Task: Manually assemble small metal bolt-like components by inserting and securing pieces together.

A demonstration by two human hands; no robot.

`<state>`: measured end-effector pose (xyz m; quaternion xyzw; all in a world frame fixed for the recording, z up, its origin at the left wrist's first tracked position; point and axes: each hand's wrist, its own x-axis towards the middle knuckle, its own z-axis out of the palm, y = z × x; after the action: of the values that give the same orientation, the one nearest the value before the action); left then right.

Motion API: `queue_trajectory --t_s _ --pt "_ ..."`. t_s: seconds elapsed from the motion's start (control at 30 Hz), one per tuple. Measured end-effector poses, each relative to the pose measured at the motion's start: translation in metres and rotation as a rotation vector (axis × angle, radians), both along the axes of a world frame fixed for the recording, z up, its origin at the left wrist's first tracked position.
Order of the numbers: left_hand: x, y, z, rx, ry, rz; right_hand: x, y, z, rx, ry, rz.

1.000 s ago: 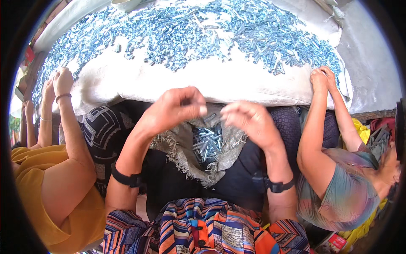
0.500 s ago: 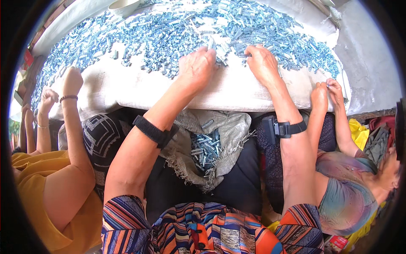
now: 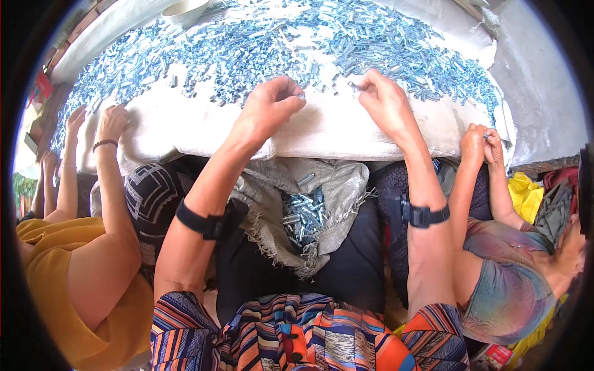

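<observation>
Over the near edge of the heap of blue-silver metal pieces (image 3: 247, 59), both my hands are raised and apart. My left hand (image 3: 267, 106) is closed, thumb against fingers, with a small shiny metal piece (image 3: 301, 96) showing at the fingertips. Thumb and forefinger of my right hand (image 3: 385, 102) pinch a dark little metal piece (image 3: 354, 85). The heap mixes short nut-like bits with longer ribbed tubes. In my lap a grey woven sack (image 3: 337, 232) lies open, and several metal tubes (image 3: 303, 216) rest inside it.
White cloth (image 3: 216, 133) covers the table beneath the heap. A pale bowl (image 3: 184, 12) stands at the far left. Close on my left is a person in a mustard top (image 3: 68, 266); another, in a multicoloured top (image 3: 507, 278), works at my right. Yellow fabric (image 3: 525, 196) lies beyond.
My left hand has drawn back from the heap and turned, a small piece now visible in it. My right hand has shifted slightly nearer me, a piece showing between its fingers.
</observation>
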<state>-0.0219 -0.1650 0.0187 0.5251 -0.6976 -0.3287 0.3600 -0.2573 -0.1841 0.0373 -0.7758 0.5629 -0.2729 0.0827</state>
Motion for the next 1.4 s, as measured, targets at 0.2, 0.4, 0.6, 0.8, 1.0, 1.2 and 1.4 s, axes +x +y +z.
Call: queue_trajectory --t_s 0.2,0.4,0.6,0.8,1.0,1.2,1.4 --pt "0.008 0.052 0.011 0.428 0.837 -0.172 0.027 0.071 0.0 0.519 -0.766 0.225" --pt "0.009 0.076 0.004 0.435 0.879 -0.247 0.042 0.1 -0.004 0.527 -0.964 0.283" --pt "0.008 0.086 0.001 0.454 0.899 -0.273 0.047 0.113 -0.004 0.509 -1.009 0.308" --pt "0.007 0.095 0.006 0.359 0.742 -0.284 0.041 0.117 -0.011 0.634 -1.069 0.333" --pt "0.019 0.103 0.005 0.706 0.771 -0.651 0.037 0.128 -0.009 1.08 -1.169 0.581" --pt "0.024 0.105 -0.007 0.662 0.652 -0.66 0.03 0.128 -0.013 1.133 -1.002 0.596" --pt "0.036 0.061 0.001 0.223 0.171 -0.242 0.022 0.074 -0.009 0.609 -0.463 0.156"
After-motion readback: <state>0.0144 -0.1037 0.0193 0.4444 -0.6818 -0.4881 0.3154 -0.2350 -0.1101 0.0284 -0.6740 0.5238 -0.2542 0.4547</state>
